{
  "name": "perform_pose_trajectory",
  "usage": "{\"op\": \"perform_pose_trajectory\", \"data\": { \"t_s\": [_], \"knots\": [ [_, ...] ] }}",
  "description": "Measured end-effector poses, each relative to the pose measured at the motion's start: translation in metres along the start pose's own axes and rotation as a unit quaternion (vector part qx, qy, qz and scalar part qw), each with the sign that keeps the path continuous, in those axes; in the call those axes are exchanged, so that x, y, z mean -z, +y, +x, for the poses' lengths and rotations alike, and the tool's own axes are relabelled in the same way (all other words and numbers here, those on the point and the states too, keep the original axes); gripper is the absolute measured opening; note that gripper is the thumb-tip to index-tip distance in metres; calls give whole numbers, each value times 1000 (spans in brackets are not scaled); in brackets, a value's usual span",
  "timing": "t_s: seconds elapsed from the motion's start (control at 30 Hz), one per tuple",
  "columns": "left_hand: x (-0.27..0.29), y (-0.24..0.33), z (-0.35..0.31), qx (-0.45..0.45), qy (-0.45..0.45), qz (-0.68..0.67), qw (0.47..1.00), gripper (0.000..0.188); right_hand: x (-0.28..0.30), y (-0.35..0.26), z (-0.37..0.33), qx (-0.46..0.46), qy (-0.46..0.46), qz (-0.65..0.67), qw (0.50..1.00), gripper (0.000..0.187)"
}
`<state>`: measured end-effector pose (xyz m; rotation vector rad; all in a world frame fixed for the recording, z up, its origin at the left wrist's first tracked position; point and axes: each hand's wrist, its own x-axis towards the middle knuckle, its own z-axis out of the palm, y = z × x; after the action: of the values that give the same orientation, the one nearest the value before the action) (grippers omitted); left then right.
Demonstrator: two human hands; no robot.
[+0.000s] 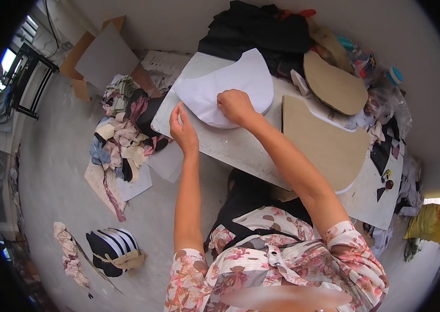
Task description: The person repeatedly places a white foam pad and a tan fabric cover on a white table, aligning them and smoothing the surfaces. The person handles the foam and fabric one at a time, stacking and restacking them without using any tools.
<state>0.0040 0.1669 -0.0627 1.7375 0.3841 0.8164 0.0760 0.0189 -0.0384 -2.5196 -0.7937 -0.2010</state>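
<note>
A white curved, padded-looking piece (pixel 225 86) lies at the left end of the table, its pointed tip toward the far side. My right hand (pixel 236 108) rests on its near part with the fingers curled in. Whatever those fingers may grip is hidden beneath the hand. Just off the piece's near left edge is my left hand (pixel 184 131), its fingers stretched up and the thumb apart. It holds nothing that I can see. To the right of my right forearm lies a stack of brown card-like shapes (pixel 321 143) with a white edge underneath.
The white tabletop (pixel 261 158) carries another brown curved shape (pixel 334 86), black fabric (pixel 253 31) and plastic bags at the back. Fabric scraps (pixel 121 138) and an open cardboard box (pixel 106 57) are on the floor at left. A tied black-and-white bundle (pixel 113 249) stands nearer.
</note>
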Motion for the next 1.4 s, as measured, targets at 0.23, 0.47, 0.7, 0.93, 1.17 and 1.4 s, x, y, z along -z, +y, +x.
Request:
{"op": "perform_pose_trajectory", "data": {
  "t_s": [0.23,0.47,0.7,0.93,1.17,1.4],
  "knots": [
    [-22,-42,3,-115,-76,311,941,53,20,17,-1,-50,-10,132,990,14],
    [-27,-51,0,-125,-74,366,919,52,141,75,-27,-166,3,533,830,22],
    [-25,-46,0,-139,-5,329,934,52,274,100,-115,-4,179,627,758,24],
    [-28,124,-117,86,-512,-345,782,62,282,54,-173,-13,97,433,896,17],
    [-13,160,-100,145,-515,-340,773,118,215,-2,-193,152,60,7,987,12],
    [-11,169,-88,98,-380,-213,895,22,194,-22,-190,226,42,40,972,40]
  ]
}}
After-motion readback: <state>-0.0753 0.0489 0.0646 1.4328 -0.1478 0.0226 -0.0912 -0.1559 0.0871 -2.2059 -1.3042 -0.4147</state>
